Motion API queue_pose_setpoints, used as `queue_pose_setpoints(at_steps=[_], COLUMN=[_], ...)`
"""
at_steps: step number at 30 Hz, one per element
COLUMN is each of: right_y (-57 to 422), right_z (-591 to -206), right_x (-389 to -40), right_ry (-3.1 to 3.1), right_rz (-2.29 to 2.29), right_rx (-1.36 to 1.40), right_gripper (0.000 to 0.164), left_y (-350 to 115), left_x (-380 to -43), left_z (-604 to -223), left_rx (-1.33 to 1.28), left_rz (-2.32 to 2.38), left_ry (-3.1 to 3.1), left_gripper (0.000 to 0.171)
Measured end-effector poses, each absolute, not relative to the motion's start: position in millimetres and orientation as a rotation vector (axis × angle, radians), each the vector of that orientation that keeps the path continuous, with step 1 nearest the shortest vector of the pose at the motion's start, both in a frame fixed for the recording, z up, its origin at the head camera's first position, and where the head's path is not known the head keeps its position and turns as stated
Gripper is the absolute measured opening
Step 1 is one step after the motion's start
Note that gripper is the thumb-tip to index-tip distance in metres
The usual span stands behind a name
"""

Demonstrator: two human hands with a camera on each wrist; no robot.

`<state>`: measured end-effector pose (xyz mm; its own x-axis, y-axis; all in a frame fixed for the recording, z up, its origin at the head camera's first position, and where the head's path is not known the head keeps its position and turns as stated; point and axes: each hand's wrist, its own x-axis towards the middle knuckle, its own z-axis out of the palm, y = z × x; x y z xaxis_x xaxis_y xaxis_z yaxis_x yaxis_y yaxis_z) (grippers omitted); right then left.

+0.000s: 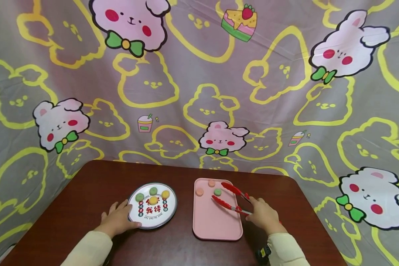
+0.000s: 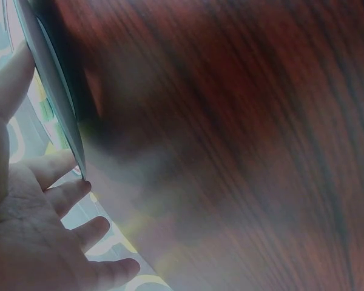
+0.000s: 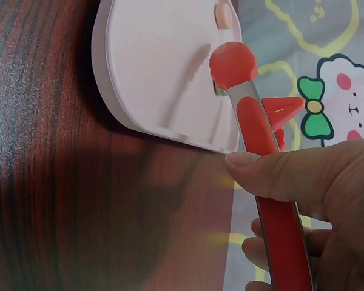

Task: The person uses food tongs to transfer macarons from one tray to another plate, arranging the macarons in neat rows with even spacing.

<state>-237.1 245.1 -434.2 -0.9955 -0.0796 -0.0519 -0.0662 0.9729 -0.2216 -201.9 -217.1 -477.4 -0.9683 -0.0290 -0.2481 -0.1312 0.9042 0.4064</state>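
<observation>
My left hand (image 1: 117, 218) rests at the left rim of a round white plate (image 1: 169, 214) with red lettering, thumb and fingertips touching its edge and the fingers spread. On the plate lie two green and two yellow small round macaron-like pieces (image 1: 153, 200). A pair of red-tipped metal tongs (image 1: 236, 208) is gripped in my right hand (image 1: 264, 215). The tongs' arms stand apart over a pink rectangular tray (image 1: 216, 225). A green piece (image 1: 217, 192) lies on the tray near the tong tips, with two pale orange pieces (image 1: 199, 191) close by.
Both dishes stand on a dark brown wooden table (image 1: 99, 181). A grey cloth (image 1: 276, 111) printed with yellow outlines and cartoon rabbits hangs behind the table and along its sides. The plate and tray stand apart, side by side.
</observation>
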Motion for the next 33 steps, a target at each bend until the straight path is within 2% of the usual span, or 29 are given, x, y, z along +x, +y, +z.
queue_pose_setpoints(at_steps=[33], right_y=[246.6], right_z=[-435.4], right_x=[-252.5], right_ry=[2.971], right_rz=[-0.338], right_rx=[-0.083], right_gripper=[0.067], left_y=[-215.5], left_x=[-203.3], left_z=[-477.4], left_rx=[-0.143], left_rz=[0.631], left_ry=[2.813], left_gripper=[0.099])
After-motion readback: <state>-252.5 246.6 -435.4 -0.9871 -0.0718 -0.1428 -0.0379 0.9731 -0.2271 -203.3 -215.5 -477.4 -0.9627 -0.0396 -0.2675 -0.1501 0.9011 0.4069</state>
